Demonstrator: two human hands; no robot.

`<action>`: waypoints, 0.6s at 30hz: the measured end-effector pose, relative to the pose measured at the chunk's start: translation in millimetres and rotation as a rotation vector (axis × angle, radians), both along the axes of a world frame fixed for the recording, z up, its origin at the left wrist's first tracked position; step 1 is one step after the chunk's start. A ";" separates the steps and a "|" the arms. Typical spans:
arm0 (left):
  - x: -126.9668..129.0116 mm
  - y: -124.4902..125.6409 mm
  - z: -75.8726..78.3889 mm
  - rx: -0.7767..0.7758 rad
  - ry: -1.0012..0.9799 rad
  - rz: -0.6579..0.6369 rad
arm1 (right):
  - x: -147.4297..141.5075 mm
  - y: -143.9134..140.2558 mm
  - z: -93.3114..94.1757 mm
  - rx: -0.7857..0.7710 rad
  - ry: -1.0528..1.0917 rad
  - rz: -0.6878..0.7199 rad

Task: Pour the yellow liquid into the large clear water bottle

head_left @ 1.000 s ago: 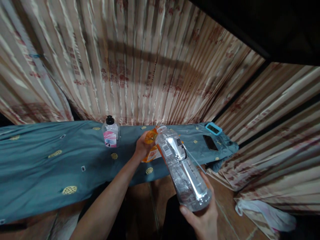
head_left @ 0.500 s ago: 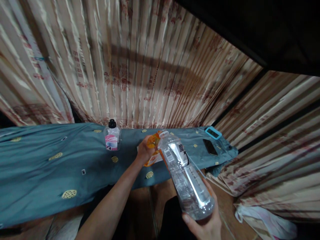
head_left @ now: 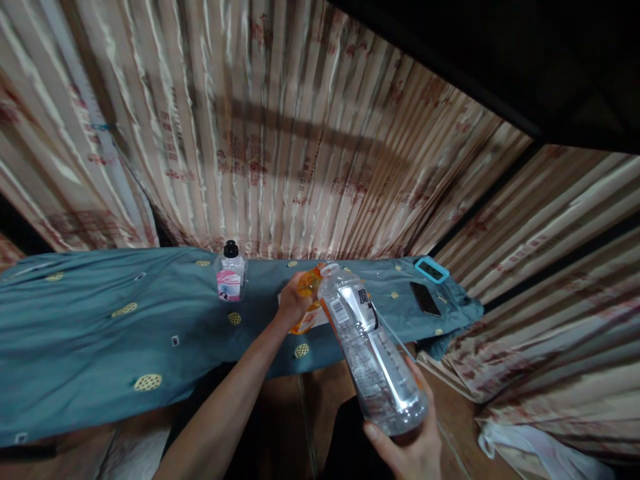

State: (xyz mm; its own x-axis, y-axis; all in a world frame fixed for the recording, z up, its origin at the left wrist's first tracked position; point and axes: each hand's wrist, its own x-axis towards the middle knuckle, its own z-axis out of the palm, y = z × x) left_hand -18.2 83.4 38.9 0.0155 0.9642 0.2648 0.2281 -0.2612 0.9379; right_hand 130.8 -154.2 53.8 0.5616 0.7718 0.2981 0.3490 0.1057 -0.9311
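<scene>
Gripping the base of a clear ribbed plastic bottle [head_left: 373,347], the right hand [head_left: 407,447] tilts its mouth toward the left hand [head_left: 293,303]; that hand clasps an orange bottle [head_left: 306,297] on the cloth-covered desk [head_left: 100,327].

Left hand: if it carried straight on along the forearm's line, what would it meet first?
The left hand is already wrapped on the orange bottle. Past that, probably the blue cloth, then the striped curtain; depth is unclear.
</scene>
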 end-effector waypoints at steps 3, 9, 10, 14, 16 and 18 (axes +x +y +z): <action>2.0 1.3 -0.3 -0.007 -0.015 0.022 | -0.8 0.9 1.7 -0.007 0.041 0.004; 1.5 -2.8 -1.9 -0.034 -0.085 -0.016 | -0.8 1.1 1.7 -0.030 0.054 -0.002; 0.9 -4.0 -1.7 -0.039 -0.099 -0.022 | -0.4 0.9 1.3 -0.032 0.048 -0.004; -1.6 -6.1 -1.2 -0.054 -0.117 -0.003 | 0.9 0.4 1.3 -0.005 0.009 -0.003; -2.6 -5.7 -1.9 -0.056 -0.126 -0.006 | 1.0 0.4 2.0 0.006 0.008 0.002; -3.0 -5.2 -3.0 -0.058 -0.138 -0.015 | 1.0 0.3 2.3 0.006 0.007 0.002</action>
